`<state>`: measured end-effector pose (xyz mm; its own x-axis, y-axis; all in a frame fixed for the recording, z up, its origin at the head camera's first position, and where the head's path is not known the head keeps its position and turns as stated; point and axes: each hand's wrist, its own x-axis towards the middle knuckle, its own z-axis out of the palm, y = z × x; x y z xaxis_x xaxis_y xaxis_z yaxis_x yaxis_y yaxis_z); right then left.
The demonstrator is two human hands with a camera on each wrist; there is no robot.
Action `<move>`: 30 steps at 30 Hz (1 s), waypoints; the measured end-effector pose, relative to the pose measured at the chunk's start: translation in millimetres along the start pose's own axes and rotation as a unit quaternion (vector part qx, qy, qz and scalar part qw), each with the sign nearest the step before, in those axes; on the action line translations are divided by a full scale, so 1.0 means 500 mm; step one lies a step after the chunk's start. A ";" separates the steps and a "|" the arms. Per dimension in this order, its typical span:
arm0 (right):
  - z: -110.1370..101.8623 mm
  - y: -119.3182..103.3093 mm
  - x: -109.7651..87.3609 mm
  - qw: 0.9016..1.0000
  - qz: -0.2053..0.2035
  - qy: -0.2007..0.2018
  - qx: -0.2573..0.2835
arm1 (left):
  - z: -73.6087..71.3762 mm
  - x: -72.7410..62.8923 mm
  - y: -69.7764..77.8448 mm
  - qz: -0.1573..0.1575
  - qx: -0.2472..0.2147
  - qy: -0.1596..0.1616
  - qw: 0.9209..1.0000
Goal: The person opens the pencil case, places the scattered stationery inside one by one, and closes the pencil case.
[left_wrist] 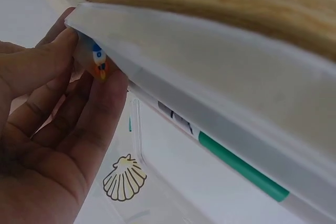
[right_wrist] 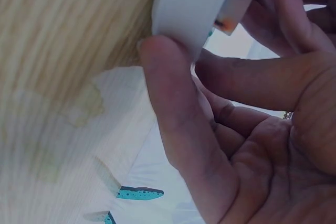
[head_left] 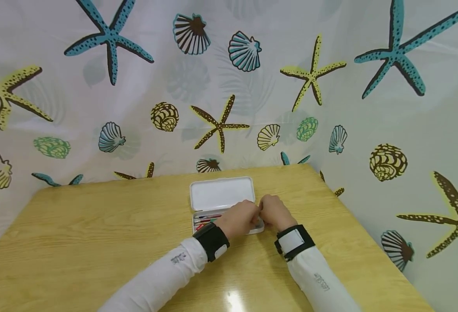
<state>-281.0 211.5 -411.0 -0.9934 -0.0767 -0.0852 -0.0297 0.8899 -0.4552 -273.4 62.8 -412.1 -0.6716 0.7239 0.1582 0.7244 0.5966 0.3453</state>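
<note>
A white pencil case [head_left: 194, 226] lies on the table with its lid [head_left: 222, 193] raised at the back. Pens and pencils [head_left: 209, 216] show in its left part; the hands cover much of the rest. In the left wrist view, a pen with a green band [left_wrist: 241, 166] lies along the inner wall. My left hand [head_left: 239, 219] pinches a small pale piece with a rocket print [left_wrist: 98, 59] at the case's right end; its exact kind is unclear. Close beside it, my right hand [head_left: 276, 212] holds the case's right corner [right_wrist: 189, 9] between thumb and forefinger.
The wooden table [head_left: 96, 242] spreads around the case, widest on the left. A cloth printed with starfish and shells [head_left: 135, 86] hangs behind it and along the right side. Both wrists wear black straps [head_left: 212, 242].
</note>
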 end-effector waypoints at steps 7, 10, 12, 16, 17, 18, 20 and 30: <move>0.013 0.006 -0.005 1.000 0.003 0.001 0.007 | 0.010 -0.014 0.001 0.012 0.030 0.006 0.999; 0.012 0.009 -0.007 1.000 0.005 0.002 0.008 | 0.010 -0.017 0.004 0.023 0.033 0.005 0.999; 0.011 0.006 -0.006 1.000 0.004 0.000 0.009 | 0.010 -0.020 0.002 0.024 0.039 0.006 0.999; 0.012 -0.001 -0.002 1.000 0.000 -0.001 0.008 | 0.010 -0.024 -0.005 0.027 0.059 0.010 0.998; 0.011 -0.001 -0.003 1.000 0.000 -0.001 0.008 | 0.011 -0.024 -0.005 0.027 0.058 0.009 0.998; 0.012 0.000 -0.003 1.000 0.000 0.000 0.009 | 0.011 -0.025 -0.006 0.027 0.052 0.009 0.998; 0.013 0.002 -0.004 1.000 -0.004 0.003 0.010 | 0.007 -0.028 -0.009 0.021 0.030 0.007 0.999; 0.012 0.002 -0.001 1.000 0.002 0.006 0.001 | -0.096 -0.092 -0.070 -0.077 -0.092 0.103 0.987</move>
<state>-279.8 209.6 -416.6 -0.9947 -0.0673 -0.0773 -0.0247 0.8896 -0.4561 -275.0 -8.0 -387.2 -0.8029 0.5325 0.2680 0.5830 0.6076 0.5394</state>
